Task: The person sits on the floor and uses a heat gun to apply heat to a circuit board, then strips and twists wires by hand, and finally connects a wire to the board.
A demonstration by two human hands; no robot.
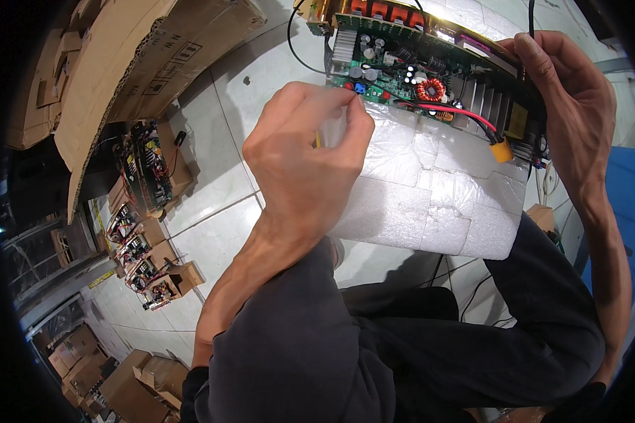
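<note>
A green circuit board [391, 76] in a gold-coloured metal frame rests tilted on a white foam block [430, 204]. It carries a copper-wound ring coil, capacitors, finned heat sinks and red and black wires running to a yellow connector [501, 150]. My right hand [568, 92] grips the frame at its right end, thumb on top. My left hand [307, 151] is closed in a pinch by the board's near edge, beside a small blue component [360, 89]. A bit of yellow shows between its slightly blurred fingers; what they hold is unclear.
At the left stands a large cardboard box [137, 63] with its flap up. Several other circuit board units [144, 166] sit in a row on the tiled floor. More cardboard boxes [141, 381] lie at lower left. A blue panel [624, 204] is at the right; black cables trail below the foam.
</note>
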